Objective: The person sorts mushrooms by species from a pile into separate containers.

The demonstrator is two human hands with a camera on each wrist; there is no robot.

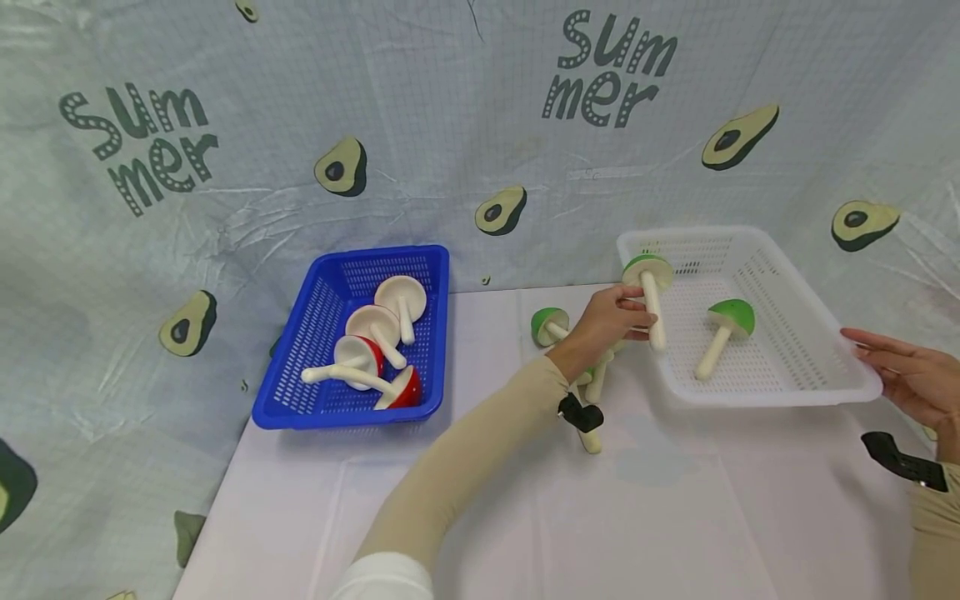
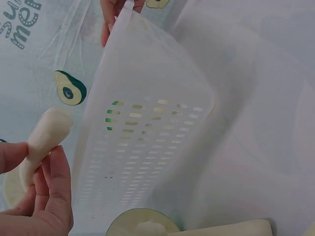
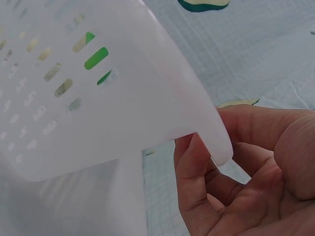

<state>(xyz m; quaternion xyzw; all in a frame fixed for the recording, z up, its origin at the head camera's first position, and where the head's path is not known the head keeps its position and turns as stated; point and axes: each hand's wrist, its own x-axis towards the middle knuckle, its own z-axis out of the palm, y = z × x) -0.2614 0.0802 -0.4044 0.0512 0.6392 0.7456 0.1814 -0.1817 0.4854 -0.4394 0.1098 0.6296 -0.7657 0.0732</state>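
My left hand [image 1: 606,323] pinches a toy mushroom with a green cap [image 1: 651,279] by its cream stem [image 2: 49,130]. It holds the mushroom at the left rim of a white perforated basket [image 1: 795,398], cap tipped toward the back. Another green-capped mushroom [image 1: 731,319] lies inside that basket. On the right, my right hand [image 1: 917,379] grips the basket's rim [image 3: 221,152] between thumb and fingers. Beneath and beside my left forearm, several more green mushrooms [image 1: 551,323] lie on the table, partly hidden by the arm.
A blue perforated basket [image 1: 262,417] stands on the left with several red-capped toy mushrooms [image 1: 408,389] in it. The white table [image 1: 645,517] meets a hanging sheet [image 1: 427,108] printed with avocados at the back.
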